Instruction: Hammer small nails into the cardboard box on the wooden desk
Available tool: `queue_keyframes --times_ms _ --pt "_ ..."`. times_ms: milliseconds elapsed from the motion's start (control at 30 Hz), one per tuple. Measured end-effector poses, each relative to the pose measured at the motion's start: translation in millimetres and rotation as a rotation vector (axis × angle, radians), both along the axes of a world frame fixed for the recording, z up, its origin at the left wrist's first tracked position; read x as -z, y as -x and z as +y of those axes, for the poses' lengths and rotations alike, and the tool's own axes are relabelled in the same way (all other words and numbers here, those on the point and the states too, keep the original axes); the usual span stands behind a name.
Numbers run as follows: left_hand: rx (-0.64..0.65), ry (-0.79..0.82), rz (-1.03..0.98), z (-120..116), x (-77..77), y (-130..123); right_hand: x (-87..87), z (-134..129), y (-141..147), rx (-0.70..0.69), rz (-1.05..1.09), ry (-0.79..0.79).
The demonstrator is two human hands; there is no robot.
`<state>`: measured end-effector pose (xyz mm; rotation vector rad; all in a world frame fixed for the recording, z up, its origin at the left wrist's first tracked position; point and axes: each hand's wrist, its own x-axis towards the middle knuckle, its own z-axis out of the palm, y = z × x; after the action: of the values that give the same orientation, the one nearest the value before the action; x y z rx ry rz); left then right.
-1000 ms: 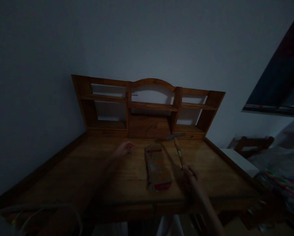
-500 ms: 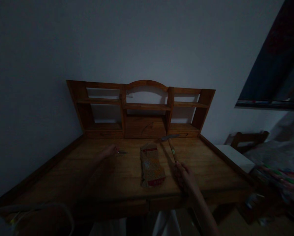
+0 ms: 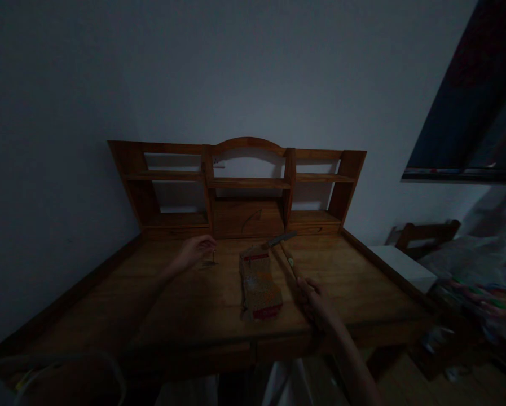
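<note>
My right hand [image 3: 312, 293] is wrapped round the wooden handle of a hammer [image 3: 288, 260], whose metal head is raised near the back of the desk. Fingers pinched, my left hand [image 3: 199, 248] holds a small thin nail [image 3: 214, 256] just above a few more thin metal pieces [image 3: 208, 264] on the desk top. Between the hands lies a worn brown block [image 3: 261, 286] with red bands at both ends, flat on the wooden desk [image 3: 172, 316].
A wooden shelf unit [image 3: 248, 182] stands along the back of the desk against the wall. To the right are a white surface [image 3: 400, 265], a wooden chair [image 3: 430, 231] and plastic bags [image 3: 473, 265]. A curved pale object [image 3: 109, 361] shows at lower left.
My left hand has risen a little and moved right, now with a nail in its fingers. The hammer head has shifted left, closer to the block.
</note>
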<state>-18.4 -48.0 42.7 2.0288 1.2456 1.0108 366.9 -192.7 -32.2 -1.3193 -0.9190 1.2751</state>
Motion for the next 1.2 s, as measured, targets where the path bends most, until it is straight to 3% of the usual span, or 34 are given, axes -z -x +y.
queue_keyframes --times_ms 100,267,400,533,633,767,967,1200 --pt "0.009 0.054 -0.120 -18 12.0 -37 -2.6 0 0 -0.016 -0.018 -0.004" --pt "0.026 0.034 -0.182 -41 50.1 -86 -6.1 -1 0 -0.041 -0.024 -0.004" --pt "-0.001 -0.033 -0.184 -47 72.4 -100 -4.2 0 -2 -0.053 -0.029 -0.007" --pt "-0.069 -0.047 -0.237 -42 84.2 -96 -1.2 3 -3 -0.067 -0.042 0.002" --pt "-0.132 -0.026 -0.307 -37 84.7 -97 -0.3 5 -3 -0.069 -0.055 0.005" --pt "-0.141 -0.035 -0.370 -36 73.1 -112 -2.5 5 -2 -0.068 -0.077 0.006" --pt "-0.068 -0.124 -0.262 -45 58.3 -134 -3.2 5 -2 -0.082 -0.086 0.005" --pt "-0.073 -0.124 -0.193 -52 58.0 -134 2.0 7 -3 -0.067 -0.156 -0.008"
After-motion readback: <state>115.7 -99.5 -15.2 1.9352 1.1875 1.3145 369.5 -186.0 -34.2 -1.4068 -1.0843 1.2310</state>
